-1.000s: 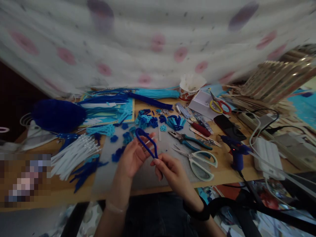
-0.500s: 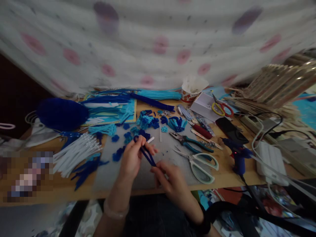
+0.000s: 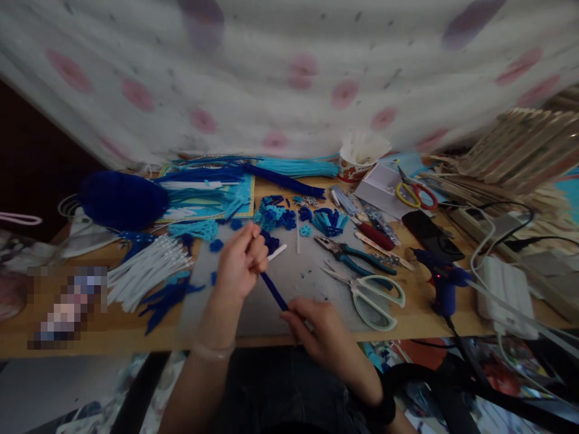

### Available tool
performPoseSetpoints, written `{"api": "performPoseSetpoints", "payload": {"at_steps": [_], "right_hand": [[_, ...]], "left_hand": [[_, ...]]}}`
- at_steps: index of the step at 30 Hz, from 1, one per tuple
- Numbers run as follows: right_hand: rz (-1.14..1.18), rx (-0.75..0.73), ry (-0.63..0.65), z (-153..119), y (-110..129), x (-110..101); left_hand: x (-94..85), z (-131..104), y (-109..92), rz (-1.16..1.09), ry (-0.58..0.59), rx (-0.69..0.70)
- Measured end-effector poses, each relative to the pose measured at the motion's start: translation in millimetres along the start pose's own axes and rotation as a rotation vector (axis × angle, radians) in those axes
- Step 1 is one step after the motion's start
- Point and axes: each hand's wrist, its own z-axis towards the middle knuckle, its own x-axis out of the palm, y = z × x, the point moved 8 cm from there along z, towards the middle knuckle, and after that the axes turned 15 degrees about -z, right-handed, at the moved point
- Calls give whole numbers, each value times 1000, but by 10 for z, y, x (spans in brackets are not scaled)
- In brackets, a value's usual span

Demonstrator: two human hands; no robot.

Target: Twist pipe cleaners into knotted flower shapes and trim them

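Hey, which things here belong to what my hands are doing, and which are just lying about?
Likely part of it:
- dark blue pipe cleaner in your left hand and right hand
- blue flowers
- light blue pipe cleaners
- pale-handled scissors
- teal-handled pliers

Probably lying about:
- black phone
- paper cup

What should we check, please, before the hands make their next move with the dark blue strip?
1. Left hand has the strip: ok, fist closed around its upper part.
2. Right hand has the lower end: ok, pinched between thumb and fingers.
3. Strip straight between the hands: ok.
4. Upper end undamaged: cannot tell, hidden in the fist.
5. White-handled scissors and pliers apart from both hands: ok, lying beyond the right hand.
6. Grey mat free of scraps: not ok, small dark bits lie on it.
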Motion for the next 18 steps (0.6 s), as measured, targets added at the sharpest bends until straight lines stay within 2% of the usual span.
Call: {"api": "performPoseSetpoints", "payload": {"at_steps": [2,4,5,7,10,12,18], "right_hand": [[203,84,-10,-6,-75,30],[381,156,-64,6,-141,51],[454,183,-95,18,-169,62],[557,215,-140,49,-210,87],[605,201,-147,93,-218,119],[613,181,-122,103,-206,139],[483,113,-87,94,-131,116]], "left_hand": [[-76,22,-150,-50,-64,186],[-164,-35,-143,-60,-132,284],[-201,-81,-69,-50,-156,277],[-249,-188,177,-10,-171,161],[-190,-340,501,134,-40,-39],[-164,-385,530,210,6,-49],[-78,-291,317,269,57,55]]}}
